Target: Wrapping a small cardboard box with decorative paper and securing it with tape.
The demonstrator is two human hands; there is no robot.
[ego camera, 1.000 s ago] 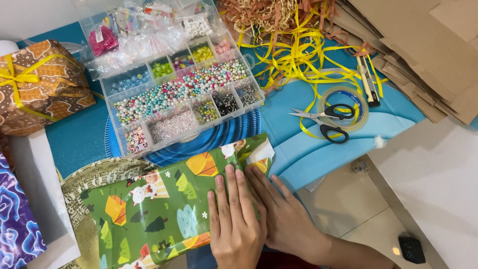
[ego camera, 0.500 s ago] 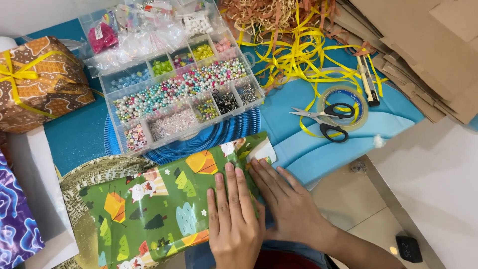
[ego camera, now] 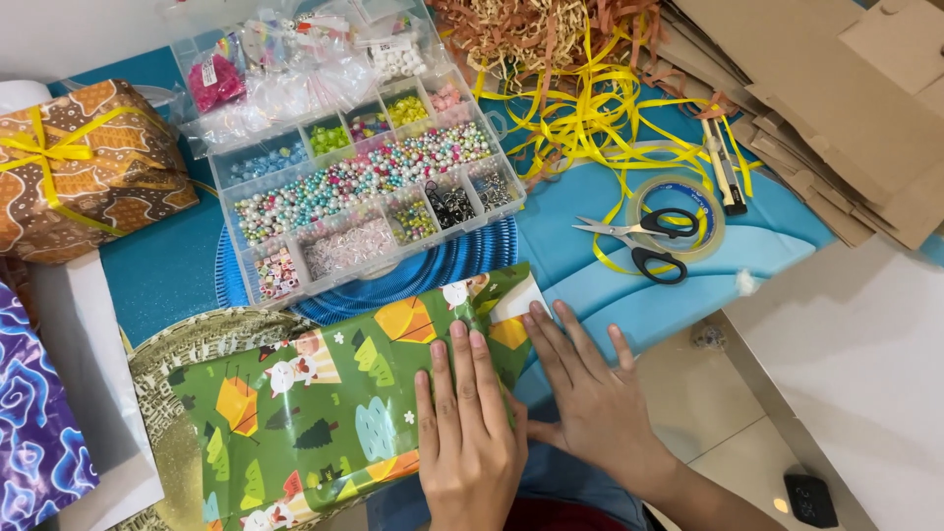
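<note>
A box wrapped in green paper with trees and animals [ego camera: 315, 403] lies near the table's front edge, partly on a gold tray [ego camera: 187, 344]. My left hand [ego camera: 467, 433] lies flat on top of its right part, fingers together. My right hand [ego camera: 585, 393] presses flat against the box's right end, where a white folded flap [ego camera: 516, 300] shows; its fingers are spread along the fold. Neither hand grips anything.
A clear bead organizer [ego camera: 364, 187] sits on a blue round mat [ego camera: 442, 265] behind the box. Scissors [ego camera: 644, 241] lie over a tape roll [ego camera: 678, 211] at right, with yellow ribbon [ego camera: 600, 108] and cardboard sheets [ego camera: 836, 98] beyond. A brown wrapped gift [ego camera: 84, 167] and a purple one [ego camera: 34, 413] sit left.
My right hand has slid outward along the box's right end and its fingers have spread. My left hand stays pressed on the top.
</note>
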